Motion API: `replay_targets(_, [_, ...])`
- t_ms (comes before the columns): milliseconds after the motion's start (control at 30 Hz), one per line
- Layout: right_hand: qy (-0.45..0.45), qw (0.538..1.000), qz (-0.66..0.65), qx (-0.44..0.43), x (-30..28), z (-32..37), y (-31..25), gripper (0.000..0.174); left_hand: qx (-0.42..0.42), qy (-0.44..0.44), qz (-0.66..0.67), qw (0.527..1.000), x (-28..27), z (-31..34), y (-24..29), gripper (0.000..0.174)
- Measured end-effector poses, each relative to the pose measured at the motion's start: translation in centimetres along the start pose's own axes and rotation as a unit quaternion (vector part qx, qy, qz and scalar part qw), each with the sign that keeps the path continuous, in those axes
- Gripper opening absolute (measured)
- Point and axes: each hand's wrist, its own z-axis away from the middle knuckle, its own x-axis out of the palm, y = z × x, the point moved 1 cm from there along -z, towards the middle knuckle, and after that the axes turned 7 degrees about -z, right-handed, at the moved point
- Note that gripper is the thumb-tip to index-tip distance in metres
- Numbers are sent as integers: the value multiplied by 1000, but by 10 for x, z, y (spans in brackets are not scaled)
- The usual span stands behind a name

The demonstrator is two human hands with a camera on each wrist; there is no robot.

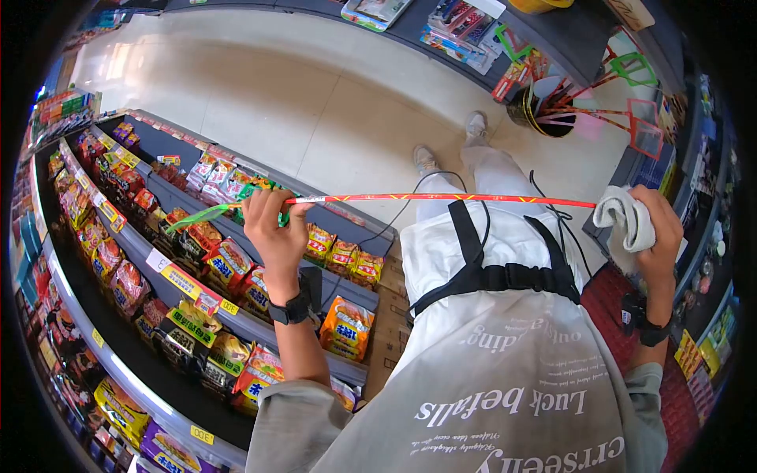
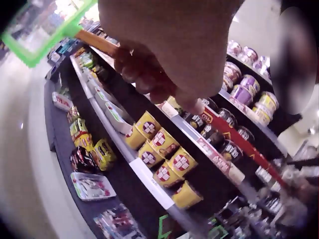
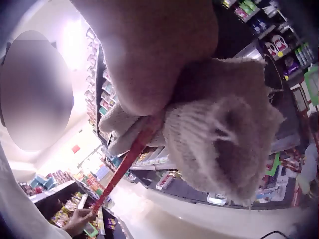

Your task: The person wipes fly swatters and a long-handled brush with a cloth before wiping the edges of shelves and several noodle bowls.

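A fly swatter (image 1: pixel 410 197) with a long red patterned handle stretches sideways in front of the person's waist. Its green head (image 2: pixel 30 47) sticks out past the left hand (image 1: pixel 272 225), whose fingers curl round the handle close to that head. At the handle's other end the right hand (image 1: pixel 658 232) holds a bunched, off-white knitted glove (image 3: pixel 214 139). In the right wrist view the glove wraps about the handle, which comes out between its folds under the thumb. The handle's far tip is hidden in the glove.
On the left, shelves (image 1: pixel 162 264) carry several rows of bagged noodles. A black bucket (image 1: pixel 544 118) of other fly swatters stands at the upper right. Cup noodles (image 2: pixel 164 144) fill a shelf in the left wrist view. Black cables (image 1: pixel 481 213) hang at the waist.
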Motion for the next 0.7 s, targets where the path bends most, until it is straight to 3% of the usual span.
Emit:
replay_targets(267, [84,994,16,67,17,9,0,34,-70,86,-47,993,8,11,20,18])
replay_targets(433, [41,997,32,50,3,26,44,37,9,106,-64,992,-15,6,38,19])
replay_targets(533, [39,994,-9,98,-3,42,70,36,19,133,-67,989,-32,-1,62,22])
replay_targets(700, [64,995,10,78,-6,57,85,35,22,190,-92,977,-51,0,80,19])
